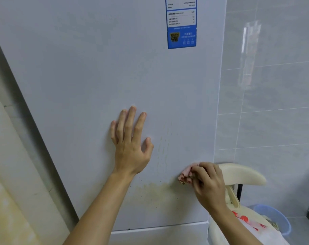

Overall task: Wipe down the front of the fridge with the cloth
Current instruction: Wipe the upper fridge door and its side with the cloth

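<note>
Right hand (207, 184) grips the bunched pink cloth (186, 175) against the fridge door (97, 68). The yellowish stain (155, 191) lies just below-left of its fingers. Left hand (130, 145) rests flat, fingers spread.

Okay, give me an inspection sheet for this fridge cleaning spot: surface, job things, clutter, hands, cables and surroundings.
Surface: fridge door, white, with a yellowish speckled stain low down and faint drip streaks above it.
Job's things: cloth, pink and bunched, against the door at the stain's upper right edge.
Clutter: blue label stuck near the top of the door.
Hands: left hand flat on the door, fingers spread; right hand grips the cloth.
Cables: nothing seen.
Surroundings: grey tiled wall on the right; cream chair and blue bin beside the fridge.
</note>
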The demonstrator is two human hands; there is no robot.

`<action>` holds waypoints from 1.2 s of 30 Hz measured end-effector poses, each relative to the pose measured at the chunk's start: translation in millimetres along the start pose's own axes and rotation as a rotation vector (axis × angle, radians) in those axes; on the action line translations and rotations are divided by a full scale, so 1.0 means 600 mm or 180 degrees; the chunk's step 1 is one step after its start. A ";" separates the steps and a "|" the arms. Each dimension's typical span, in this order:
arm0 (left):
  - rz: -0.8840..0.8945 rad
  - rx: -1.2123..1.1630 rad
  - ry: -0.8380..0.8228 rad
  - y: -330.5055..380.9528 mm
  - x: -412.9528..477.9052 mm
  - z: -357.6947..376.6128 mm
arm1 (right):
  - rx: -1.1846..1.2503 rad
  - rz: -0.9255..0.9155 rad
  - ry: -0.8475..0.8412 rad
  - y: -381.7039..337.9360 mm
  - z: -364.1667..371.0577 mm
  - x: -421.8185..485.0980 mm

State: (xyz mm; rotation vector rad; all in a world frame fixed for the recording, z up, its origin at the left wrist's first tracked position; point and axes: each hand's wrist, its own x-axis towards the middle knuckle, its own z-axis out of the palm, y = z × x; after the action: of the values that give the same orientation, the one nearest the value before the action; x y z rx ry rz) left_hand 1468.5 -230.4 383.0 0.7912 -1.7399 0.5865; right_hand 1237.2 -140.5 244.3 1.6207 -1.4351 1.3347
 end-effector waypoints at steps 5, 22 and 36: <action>0.0053 -0.0017 0.0013 -0.006 0.001 -0.002 | 0.0292 -0.0303 0.0376 -0.058 -0.034 0.169; -0.0041 -0.0012 -0.0044 -0.028 -0.003 -0.029 | 0.0383 -0.1199 -0.0704 -0.095 0.070 -0.001; -0.0384 0.0141 -0.0153 -0.101 -0.018 -0.087 | 0.0535 0.0081 0.1110 -0.191 0.011 0.309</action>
State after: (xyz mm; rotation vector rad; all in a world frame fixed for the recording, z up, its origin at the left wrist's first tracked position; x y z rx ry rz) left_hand 1549.0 -230.5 388.2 0.9413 -1.7144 0.5297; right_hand 1332.3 -185.6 435.2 1.3851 -1.1634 1.6944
